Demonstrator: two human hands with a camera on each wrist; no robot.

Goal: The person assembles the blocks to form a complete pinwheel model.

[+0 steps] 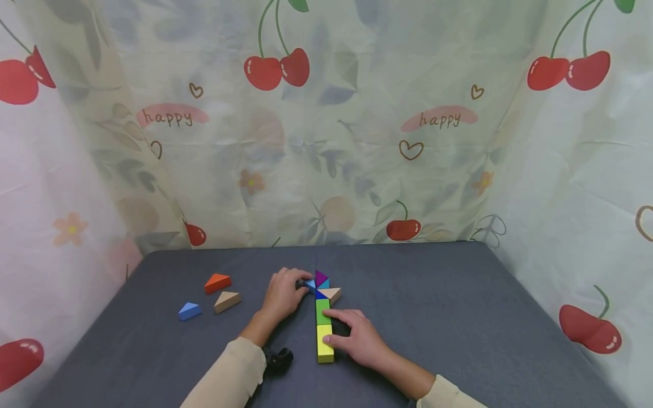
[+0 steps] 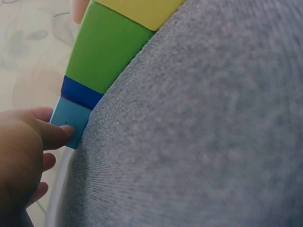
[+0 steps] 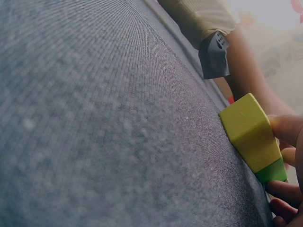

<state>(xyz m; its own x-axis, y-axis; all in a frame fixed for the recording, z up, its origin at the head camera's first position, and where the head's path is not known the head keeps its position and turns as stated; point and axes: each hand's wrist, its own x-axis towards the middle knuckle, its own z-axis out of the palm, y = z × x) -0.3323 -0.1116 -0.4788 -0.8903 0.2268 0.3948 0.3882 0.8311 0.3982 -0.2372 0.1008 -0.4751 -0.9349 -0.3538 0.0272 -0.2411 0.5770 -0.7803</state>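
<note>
Near the table's middle, a green block [image 1: 323, 317] and a yellow block [image 1: 325, 353] lie end to end in a column. Above them, small triangular blocks fan out: purple [image 1: 320, 278], cyan [image 1: 325, 284], dark blue [image 1: 319, 295] and pale wood [image 1: 333, 293]. My left hand [image 1: 283, 293] pinches a light blue triangular block [image 2: 71, 120] between thumb and index finger at the fan's left side. From the right, my right hand [image 1: 361, 340] touches the green block with its index finger and the yellow one with its thumb, its fingers loosely extended.
Left of my left hand lie an orange triangular block [image 1: 218, 283], a wood-coloured one [image 1: 227, 302] and a blue one [image 1: 190, 310]. The dark grey tabletop [image 1: 433, 306] is enclosed by patterned curtains [image 1: 331, 124]. A black wrist device [image 1: 278, 361] sits by my left sleeve.
</note>
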